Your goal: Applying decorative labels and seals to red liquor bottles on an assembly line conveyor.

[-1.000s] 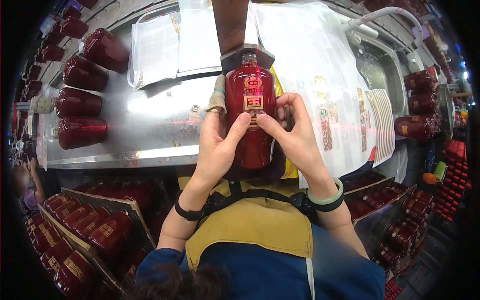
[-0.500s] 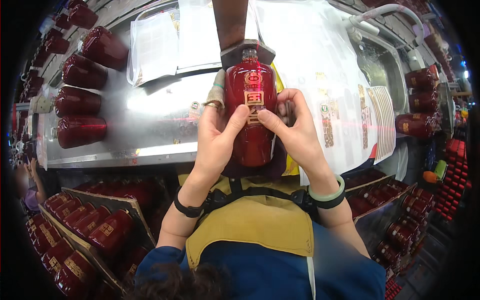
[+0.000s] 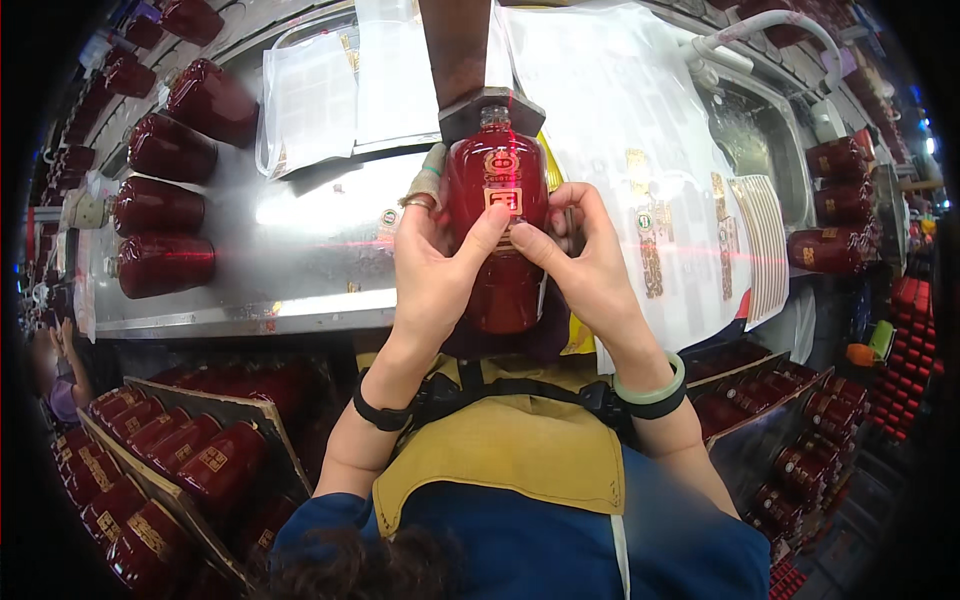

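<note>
Metal counter [image 3: 300, 225] carries white sheets [image 3: 600, 130] bearing gold marks [image 3: 655, 255]. Bottle [image 3: 502, 285] rests at its front edge, neck toward the bracket [image 3: 462, 116]. Upper marks [image 3: 500, 163] are on; lower ones, partly beneath thumbs [image 3: 484, 236], appear unfinished. Left hand [image 3: 432, 275] and right hand [image 3: 585, 275]: fingers clamped on bottle's sides.

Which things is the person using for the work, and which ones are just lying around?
Seem part of the work:
- red bottle, held between the left hand and right hand
- white sheet with gold patterns, probably, lying close by

Seem just there:
- curved pale pipe
- metal sink
- orange thing
- green thing
</note>
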Demonstrator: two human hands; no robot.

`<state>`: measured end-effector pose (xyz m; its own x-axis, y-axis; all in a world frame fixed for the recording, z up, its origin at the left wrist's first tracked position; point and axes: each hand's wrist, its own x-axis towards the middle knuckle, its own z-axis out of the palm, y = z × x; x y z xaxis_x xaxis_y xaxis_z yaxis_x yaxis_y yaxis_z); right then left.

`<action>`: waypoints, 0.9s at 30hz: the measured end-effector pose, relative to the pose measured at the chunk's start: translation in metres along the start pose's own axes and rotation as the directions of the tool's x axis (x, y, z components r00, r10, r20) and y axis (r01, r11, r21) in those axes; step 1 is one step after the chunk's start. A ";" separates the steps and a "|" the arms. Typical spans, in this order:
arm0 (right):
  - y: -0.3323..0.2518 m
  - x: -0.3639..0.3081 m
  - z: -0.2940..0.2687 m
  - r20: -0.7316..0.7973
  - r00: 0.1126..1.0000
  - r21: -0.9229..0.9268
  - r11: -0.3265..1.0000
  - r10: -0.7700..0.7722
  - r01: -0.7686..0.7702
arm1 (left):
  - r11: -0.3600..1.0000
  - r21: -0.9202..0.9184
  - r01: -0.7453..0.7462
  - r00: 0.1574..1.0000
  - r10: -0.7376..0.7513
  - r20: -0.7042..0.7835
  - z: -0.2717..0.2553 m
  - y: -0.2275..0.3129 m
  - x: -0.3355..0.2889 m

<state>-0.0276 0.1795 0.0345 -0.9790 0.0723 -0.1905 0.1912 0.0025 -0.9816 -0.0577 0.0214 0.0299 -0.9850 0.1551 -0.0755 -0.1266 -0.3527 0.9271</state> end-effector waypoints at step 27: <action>-0.024 0.024 -0.016 -0.031 0.990 -0.065 0.989 -0.134 0.132 | 0.995 -0.086 0.049 0.999 -0.049 0.001 -0.002 0.000 0.002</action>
<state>-0.0547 0.1971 0.0542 -0.9931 0.1027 -0.0568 0.0648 0.0770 -0.9949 -0.0598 0.0198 0.0294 -0.9775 0.1733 -0.1199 -0.1839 -0.4232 0.8872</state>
